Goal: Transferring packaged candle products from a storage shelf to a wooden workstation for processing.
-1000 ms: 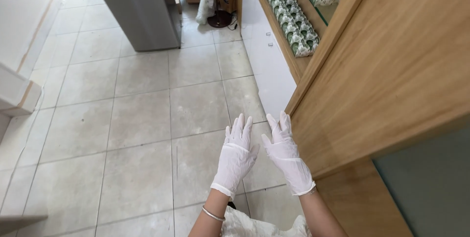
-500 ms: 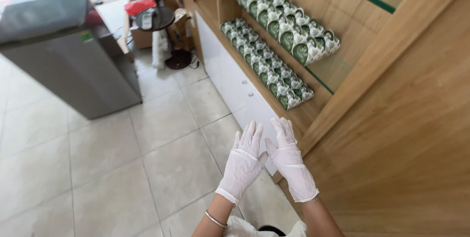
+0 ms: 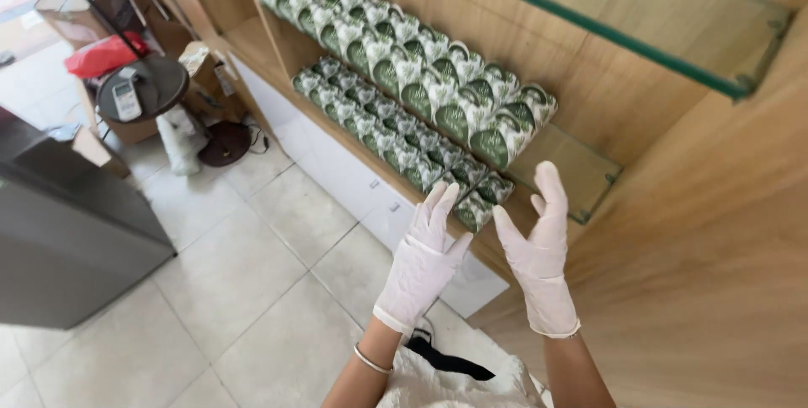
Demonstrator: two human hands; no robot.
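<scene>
I see my gloved left hand and right hand raised, fingers spread, empty. Green-and-white mugs line the wooden shelf just beyond.

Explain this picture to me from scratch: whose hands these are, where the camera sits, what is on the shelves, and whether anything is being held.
There is no machine here. The one camera is worn on a person's head and looks down, so you see that person's own two arms reaching out. The left hand and the right hand both wear thin white gloves. Their fingers are spread open and hold nothing; they are raised in front of a wooden shelf unit. On its glass shelves stand rows of green and white mugs, packed close together. Below is a pale tiled floor. Further left stand a grey cabinet and a small round table.
</scene>
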